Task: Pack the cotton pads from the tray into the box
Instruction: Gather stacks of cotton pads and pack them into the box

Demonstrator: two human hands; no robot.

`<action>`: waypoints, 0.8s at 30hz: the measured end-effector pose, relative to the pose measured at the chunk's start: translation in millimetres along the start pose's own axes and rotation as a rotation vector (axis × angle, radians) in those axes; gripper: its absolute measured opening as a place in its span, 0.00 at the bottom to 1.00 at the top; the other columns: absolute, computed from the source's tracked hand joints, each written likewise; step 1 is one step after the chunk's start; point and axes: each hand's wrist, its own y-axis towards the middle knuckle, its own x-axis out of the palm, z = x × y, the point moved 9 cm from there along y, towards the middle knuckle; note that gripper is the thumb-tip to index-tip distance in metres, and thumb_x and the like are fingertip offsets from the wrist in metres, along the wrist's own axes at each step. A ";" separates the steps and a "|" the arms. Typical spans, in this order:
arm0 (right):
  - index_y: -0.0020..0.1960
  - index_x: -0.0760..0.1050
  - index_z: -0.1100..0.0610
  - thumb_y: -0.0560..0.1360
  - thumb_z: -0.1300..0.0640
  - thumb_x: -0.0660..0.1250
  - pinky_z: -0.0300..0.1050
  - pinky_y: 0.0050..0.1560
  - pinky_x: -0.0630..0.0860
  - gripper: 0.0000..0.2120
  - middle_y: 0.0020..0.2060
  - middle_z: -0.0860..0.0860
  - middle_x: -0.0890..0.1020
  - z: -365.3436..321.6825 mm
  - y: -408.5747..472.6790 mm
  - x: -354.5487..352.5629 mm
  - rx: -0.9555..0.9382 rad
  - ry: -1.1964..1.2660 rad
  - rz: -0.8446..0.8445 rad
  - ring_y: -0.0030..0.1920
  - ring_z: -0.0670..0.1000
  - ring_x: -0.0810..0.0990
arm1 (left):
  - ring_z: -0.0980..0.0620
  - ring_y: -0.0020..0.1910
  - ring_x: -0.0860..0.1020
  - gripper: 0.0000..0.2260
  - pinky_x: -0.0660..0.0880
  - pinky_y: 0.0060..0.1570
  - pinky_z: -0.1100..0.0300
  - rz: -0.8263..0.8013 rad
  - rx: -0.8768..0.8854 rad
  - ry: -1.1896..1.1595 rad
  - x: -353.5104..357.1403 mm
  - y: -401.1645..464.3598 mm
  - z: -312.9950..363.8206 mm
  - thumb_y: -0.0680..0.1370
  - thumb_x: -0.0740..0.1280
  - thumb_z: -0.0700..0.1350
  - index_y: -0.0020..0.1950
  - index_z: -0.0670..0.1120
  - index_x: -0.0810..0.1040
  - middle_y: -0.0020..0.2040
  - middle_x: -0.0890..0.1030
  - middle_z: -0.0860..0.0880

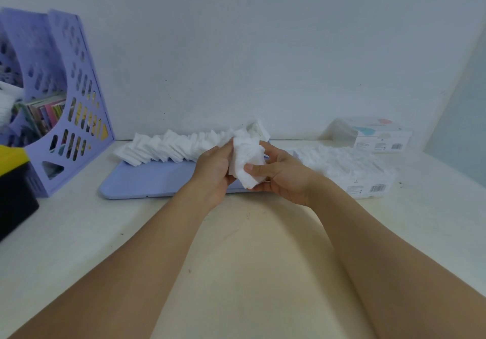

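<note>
Cotton pads line the tray's far edge; my left hand and right hand grip a bunch; the box looks nearly full.

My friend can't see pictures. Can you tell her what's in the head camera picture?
Two bare hands, left hand and right hand, hold a bunch of white square cotton pads above a flat lilac plastic tray on a pale table. More pads lie in a row along the tray's far edge, and a white cardboard box full of pads sits on the right.

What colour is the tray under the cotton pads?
The tray is light purple-blue, seen in the head view.
</note>
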 end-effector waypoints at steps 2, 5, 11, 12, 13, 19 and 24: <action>0.66 0.75 0.47 0.77 0.67 0.70 0.56 0.52 0.83 0.23 0.54 0.53 0.83 -3.3 0.6 -2.2 -0.032 -0.096 0.048 0.54 0.56 0.84 | 0.44 0.54 0.84 0.11 0.81 0.53 0.50 0.038 0.014 0.032 -4.3 1.2 -0.6 0.81 0.65 0.41 0.61 0.40 0.81 0.56 0.85 0.41; 0.75 0.67 0.48 0.77 0.66 0.70 0.61 0.49 0.84 0.30 0.56 0.56 0.82 -10.2 3.6 -4.4 -0.132 -0.332 0.137 0.55 0.58 0.84 | 0.45 0.49 0.85 0.11 0.83 0.48 0.53 0.080 0.021 -0.021 -9.0 2.2 -2.1 0.79 0.64 0.37 0.58 0.40 0.82 0.51 0.86 0.42; 0.68 0.68 0.51 0.76 0.62 0.70 0.48 0.42 0.81 0.23 0.42 0.46 0.78 -31.4 -0.3 2.6 -0.400 -0.751 0.298 0.39 0.48 0.79 | 0.52 0.38 0.82 0.11 0.80 0.33 0.62 0.158 -0.008 -0.140 -13.4 2.6 -6.6 0.79 0.63 0.35 0.57 0.44 0.81 0.43 0.84 0.47; 0.65 0.69 0.53 0.76 0.62 0.71 0.46 0.41 0.78 0.20 0.42 0.46 0.78 -33.5 -1.1 3.8 -0.426 -0.785 0.311 0.39 0.47 0.78 | 0.53 0.36 0.81 0.12 0.79 0.32 0.62 0.147 -0.010 -0.151 -12.4 2.1 -5.8 0.79 0.63 0.35 0.59 0.44 0.81 0.42 0.84 0.48; 0.62 0.70 0.53 0.76 0.62 0.71 0.45 0.40 0.76 0.18 0.42 0.46 0.78 -34.0 -1.0 3.4 -0.440 -0.803 0.320 0.39 0.47 0.78 | 0.54 0.35 0.81 0.12 0.79 0.32 0.63 0.135 -0.016 -0.161 -11.3 1.7 -5.8 0.79 0.63 0.36 0.59 0.44 0.81 0.41 0.84 0.48; 0.58 0.72 0.54 0.75 0.63 0.72 0.32 0.41 0.69 0.15 0.43 0.46 0.80 -38.7 -4.3 -0.2 -0.454 -0.833 0.298 0.41 0.42 0.77 | 0.53 0.36 0.83 0.06 0.81 0.37 0.59 0.136 -0.039 -0.174 -10.6 -1.7 -2.1 0.83 0.63 0.44 0.53 0.43 0.78 0.44 0.83 0.47; 0.53 0.73 0.55 0.74 0.65 0.70 0.41 0.38 0.71 0.11 0.40 0.46 0.78 -56.3 -15.2 9.6 -0.518 -0.807 0.219 0.39 0.47 0.74 | 0.49 0.45 0.81 0.10 0.81 0.46 0.51 0.255 0.229 0.155 -30.2 -0.1 23.4 0.84 0.61 0.48 0.48 0.45 0.79 0.46 0.82 0.47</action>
